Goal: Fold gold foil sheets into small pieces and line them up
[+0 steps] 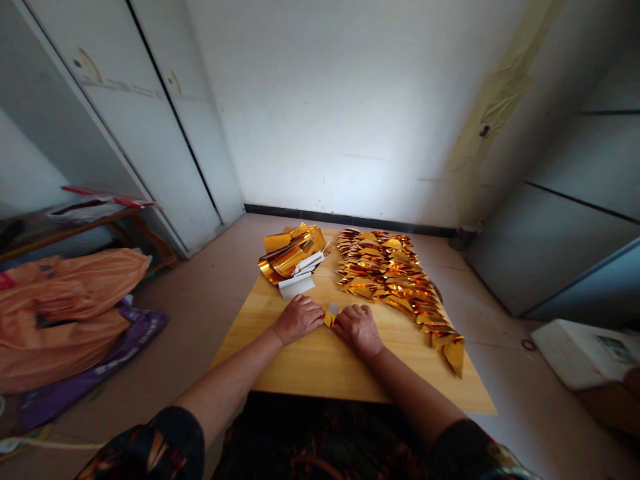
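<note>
Head view: left hand (300,319) and right hand (358,328) pinch gold foil paper (329,319) at the middle of the table (320,370), apparently mid-fold; the next move likely calls for firm creasing.

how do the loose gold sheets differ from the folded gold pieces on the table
The loose gold sheets lie in a jumbled heap, while the folded gold pieces line up in rows. The sheets look broad and curled; the pieces are creased into points. Both show shiny gold.
</note>
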A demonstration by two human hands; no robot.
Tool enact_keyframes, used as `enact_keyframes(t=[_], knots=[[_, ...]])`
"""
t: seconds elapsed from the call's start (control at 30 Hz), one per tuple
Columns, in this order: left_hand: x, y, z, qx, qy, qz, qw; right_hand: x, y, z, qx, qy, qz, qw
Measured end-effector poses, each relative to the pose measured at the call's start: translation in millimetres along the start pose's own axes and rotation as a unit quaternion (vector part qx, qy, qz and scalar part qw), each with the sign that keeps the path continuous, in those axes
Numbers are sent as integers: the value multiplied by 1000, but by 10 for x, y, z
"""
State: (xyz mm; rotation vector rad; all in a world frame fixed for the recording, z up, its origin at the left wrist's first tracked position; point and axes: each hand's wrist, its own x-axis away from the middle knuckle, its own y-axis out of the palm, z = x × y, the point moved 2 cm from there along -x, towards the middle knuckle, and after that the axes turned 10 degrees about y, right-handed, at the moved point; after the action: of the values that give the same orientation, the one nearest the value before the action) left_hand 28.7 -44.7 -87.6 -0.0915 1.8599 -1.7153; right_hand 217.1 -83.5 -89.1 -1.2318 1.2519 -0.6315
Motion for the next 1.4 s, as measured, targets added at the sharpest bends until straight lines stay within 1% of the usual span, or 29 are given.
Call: enact_keyframes(t=[0.2,0.37,0.47,0.6,0.83,1.0,1.07,1.17,1.3,1.4], knots=[[-28,-4,29,-23,-4,10,1000,24,-56,-19,-20,13,-14,1000],[-69,17,66,-40,-23,6,999,32,-27,-22,-22,56,-30,998],[-59,6,92,-20,-26,6,999,32,11,-3,-20,81,-32,996],[-14,-14,113,18,-19,11,1000,36,32,32,-33,90,-33,995],[-16,51,133,8,-19,45,999,38,74,87,-50,100,-42,993],[-37,77,128,34,-34,63,997,18,57,100,-54,100,-59,992],[-47,92,109,45,-50,62,996,3,33,99,-47,108,-70,991],[-72,134,71,76,-91,69,991,-20,4,96,-37,137,-86,986],[-119,188,40,130,-165,86,974,-49,-8,82,-35,183,-96,978],[-139,202,38,156,-218,82,960,-71,-5,59,-28,217,-107,970]])
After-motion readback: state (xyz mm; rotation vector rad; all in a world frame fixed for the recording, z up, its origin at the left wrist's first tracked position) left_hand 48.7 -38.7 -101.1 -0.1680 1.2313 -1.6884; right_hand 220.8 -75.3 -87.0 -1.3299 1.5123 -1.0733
